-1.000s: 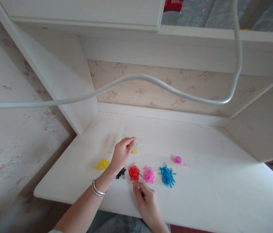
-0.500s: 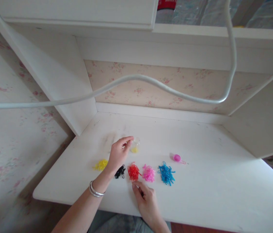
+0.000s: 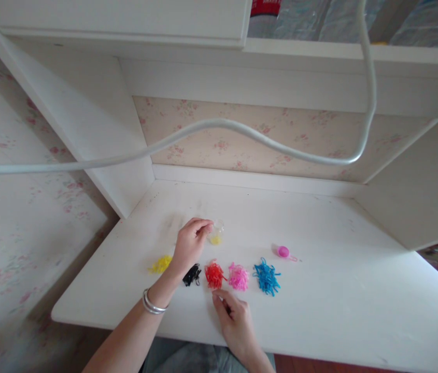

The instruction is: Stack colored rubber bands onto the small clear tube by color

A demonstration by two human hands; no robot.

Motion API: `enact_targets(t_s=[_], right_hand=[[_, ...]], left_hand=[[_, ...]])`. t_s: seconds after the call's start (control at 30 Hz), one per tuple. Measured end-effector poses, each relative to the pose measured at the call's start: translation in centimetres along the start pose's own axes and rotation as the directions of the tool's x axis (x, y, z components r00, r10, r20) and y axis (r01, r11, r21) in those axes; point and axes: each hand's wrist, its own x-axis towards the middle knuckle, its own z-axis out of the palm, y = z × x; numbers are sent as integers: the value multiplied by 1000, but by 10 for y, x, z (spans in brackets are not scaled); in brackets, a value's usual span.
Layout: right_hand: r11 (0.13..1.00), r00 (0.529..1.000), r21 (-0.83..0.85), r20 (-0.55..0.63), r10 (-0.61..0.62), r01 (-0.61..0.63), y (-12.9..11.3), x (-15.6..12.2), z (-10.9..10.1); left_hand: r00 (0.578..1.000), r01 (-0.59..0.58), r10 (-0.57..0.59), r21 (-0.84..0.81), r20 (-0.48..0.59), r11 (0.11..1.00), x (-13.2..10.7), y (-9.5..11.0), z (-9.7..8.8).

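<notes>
My left hand (image 3: 192, 241) is closed, its fingertips pinched at the upper left edge of a small clear container (image 3: 219, 228) with some yellow bits in its bottom. Close to the desk's front edge, my right hand (image 3: 236, 318) has thumb and forefinger pressed together; anything between them is too small to make out. Just beyond those fingertips lies a heap of red rubber bands (image 3: 214, 274). Black bands (image 3: 192, 275), partly behind my left wrist, and yellow bands (image 3: 161, 264) are to its left. Pink bands (image 3: 238, 276) and blue bands (image 3: 267, 277) lie to its right.
A round magenta piece (image 3: 283, 252) with a small pink loop lies on the white desk (image 3: 339, 290), behind and right of the blue heap. A pale cable (image 3: 219, 123) crosses the upper view in front of the shelf. White side panels flank the desk.
Both hands keep nearly the same places and the same pinched fingers. The camera view has shifted very slightly; the heaps and the container look unchanged.
</notes>
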Motion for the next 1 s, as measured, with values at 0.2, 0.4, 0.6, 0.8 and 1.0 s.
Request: enact_targets(t_s=[0.2, 0.4, 0.6, 0.8, 1.0], right_hand=[[1000, 999, 6, -37, -27, 28, -1, 0, 1], [1000, 1000, 12, 1, 4, -4, 0, 0, 1], [1000, 1000, 21, 5, 13, -13, -1, -1, 0], [1000, 1000, 10, 12, 22, -23, -1, -1, 0], [1000, 1000, 4, 12, 11, -11, 0, 1, 0]], left_hand=[[999, -45, 41, 144, 29, 989, 3, 0, 1], [999, 47, -47, 59, 2, 997, 3, -2, 2], [994, 105, -104, -25, 9, 994, 9, 3, 2], [994, 112, -112, -65, 6, 992, 16, 4, 9], [998, 59, -59, 42, 19, 997, 18, 3, 15]])
